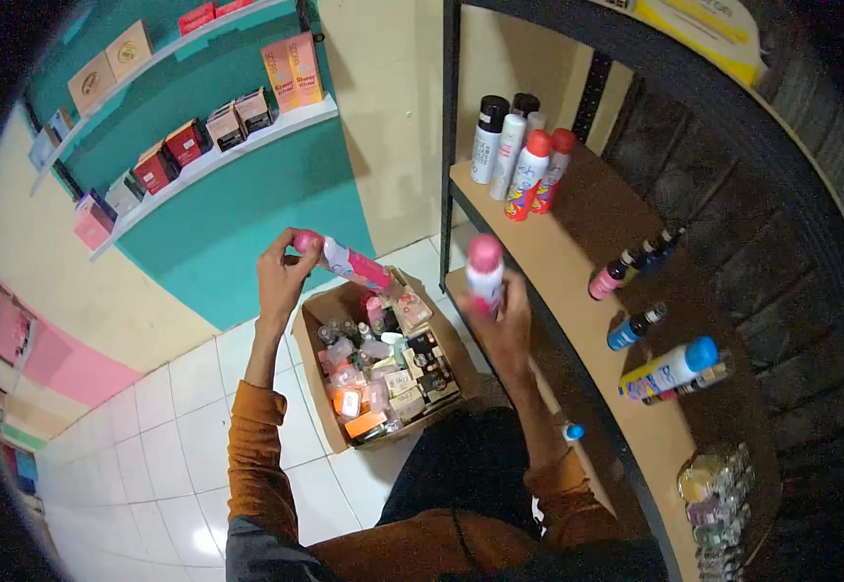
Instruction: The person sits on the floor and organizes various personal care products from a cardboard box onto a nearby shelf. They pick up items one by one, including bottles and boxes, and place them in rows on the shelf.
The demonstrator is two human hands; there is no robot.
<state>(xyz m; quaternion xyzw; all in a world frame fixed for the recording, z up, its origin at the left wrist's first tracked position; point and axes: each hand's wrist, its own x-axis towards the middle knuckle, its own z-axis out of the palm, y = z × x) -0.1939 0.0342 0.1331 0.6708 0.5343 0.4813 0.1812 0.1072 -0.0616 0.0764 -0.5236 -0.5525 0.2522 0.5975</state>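
Note:
My left hand (285,273) grips a spray can (349,263) by its pink cap. The can is white and pink and points down to the right, over the cardboard box. In my right hand (503,320) is a second white and pink spray can (486,273), held upright with its pink cap on top and slightly blurred. It is beside the front edge of the wooden shelf board (567,280). Below both hands, the open cardboard box (314,364) stands on the floor, filled with small cartons, clear bottles and an orange box (366,424).
Several spray cans (527,174) stand at the shelf's far end. Nearer are small dark-capped bottles (636,326), a blue-capped can (669,369) and glass bottles (716,495). A black metal post (451,145) borders the rack. White wall shelves (225,164) hold cosmetic boxes.

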